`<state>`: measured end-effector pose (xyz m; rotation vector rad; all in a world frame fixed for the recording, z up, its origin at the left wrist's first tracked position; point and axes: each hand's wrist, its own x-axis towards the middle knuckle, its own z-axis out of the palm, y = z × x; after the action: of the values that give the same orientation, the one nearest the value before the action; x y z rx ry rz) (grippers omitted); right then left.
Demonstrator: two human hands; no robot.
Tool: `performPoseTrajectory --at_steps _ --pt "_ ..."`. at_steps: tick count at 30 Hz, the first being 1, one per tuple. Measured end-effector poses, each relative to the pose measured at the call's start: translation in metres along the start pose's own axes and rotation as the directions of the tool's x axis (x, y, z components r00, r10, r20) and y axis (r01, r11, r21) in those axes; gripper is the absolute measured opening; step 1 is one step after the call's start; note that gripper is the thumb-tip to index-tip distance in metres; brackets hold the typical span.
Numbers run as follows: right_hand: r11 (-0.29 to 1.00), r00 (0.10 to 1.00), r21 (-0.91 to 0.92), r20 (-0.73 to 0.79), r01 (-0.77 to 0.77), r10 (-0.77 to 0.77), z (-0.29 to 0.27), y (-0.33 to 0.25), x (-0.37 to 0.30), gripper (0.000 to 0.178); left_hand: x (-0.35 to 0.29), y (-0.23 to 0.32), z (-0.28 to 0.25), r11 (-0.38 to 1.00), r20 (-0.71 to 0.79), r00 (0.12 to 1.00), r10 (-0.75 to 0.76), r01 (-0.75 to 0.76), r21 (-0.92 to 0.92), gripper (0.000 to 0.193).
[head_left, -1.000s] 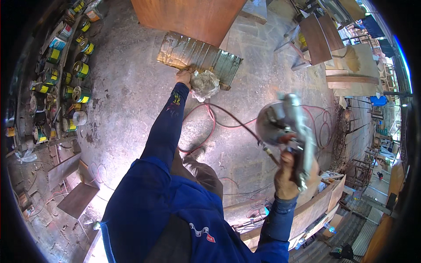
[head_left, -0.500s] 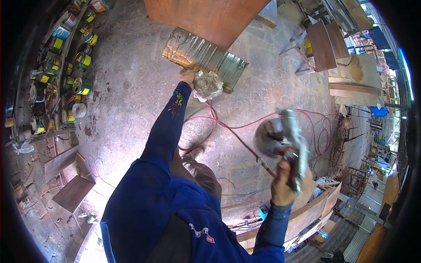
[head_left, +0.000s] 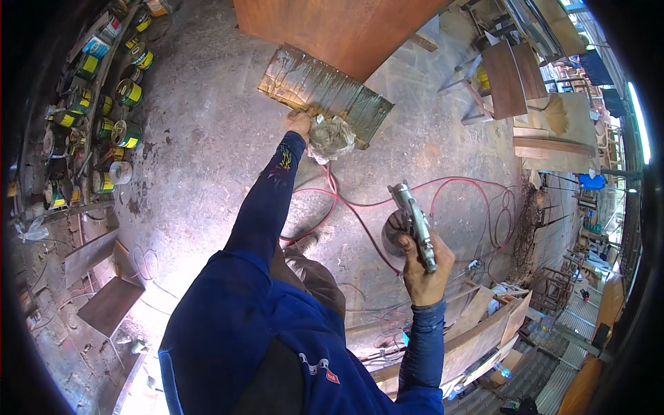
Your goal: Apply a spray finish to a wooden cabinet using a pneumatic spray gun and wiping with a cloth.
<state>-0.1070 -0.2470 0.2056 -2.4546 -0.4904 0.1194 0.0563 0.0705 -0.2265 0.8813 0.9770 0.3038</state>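
Observation:
My right hand (head_left: 427, 271) is closed around the handle of a silver spray gun (head_left: 415, 225), which has a round metal cup (head_left: 396, 232) under it. A red hose runs below the gun, over the floor. With my arm stretched forward, my left hand (head_left: 299, 124) is closed at the near edge of a stained corrugated sheet (head_left: 325, 90). Against those fingers hangs a crumpled whitish cloth or plastic wad (head_left: 332, 138); whether it is gripped too, I cannot tell. Just beyond the sheet is a reddish-brown wooden panel (head_left: 332, 31), partly covered by it.
Paint cans (head_left: 127, 133) crowd a shelf on the left. Red hose (head_left: 373, 204) loops across the concrete floor (head_left: 207, 104). Brown boards (head_left: 503, 79) lean on a stand at the far right, and a long wooden piece (head_left: 477, 346) lies near my right arm.
My right hand has swung left with the spray gun and turned it, from a blurred sweep farther right. The left hand and corrugated sheet have barely shifted.

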Motion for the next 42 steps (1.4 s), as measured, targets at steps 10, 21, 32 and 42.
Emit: performPoseTrajectory --at_steps 10,21,32,42 --pt "0.98 0.87 0.181 -0.494 0.086 0.015 -0.032 -0.014 -0.023 0.075 -0.022 0.0 0.016 0.999 0.036 0.999 0.021 -0.02 -0.044 0.027" --pt "0.997 0.993 0.004 0.091 0.074 -0.075 0.022 -0.011 0.013 0.042 -0.039 0.014 0.023 0.989 0.06 0.989 -0.136 0.14 -0.051 0.049" --pt "0.961 0.933 -0.142 -0.244 0.237 -0.266 -0.014 -0.04 0.004 0.061 -0.058 0.041 0.016 0.975 0.147 0.985 -0.088 0.055 0.216 0.062" --pt "0.994 0.993 -0.03 0.063 0.103 -0.101 0.039 -0.027 0.03 0.04 -0.009 -0.01 0.023 0.985 0.124 0.99 -0.071 0.049 0.168 0.047"
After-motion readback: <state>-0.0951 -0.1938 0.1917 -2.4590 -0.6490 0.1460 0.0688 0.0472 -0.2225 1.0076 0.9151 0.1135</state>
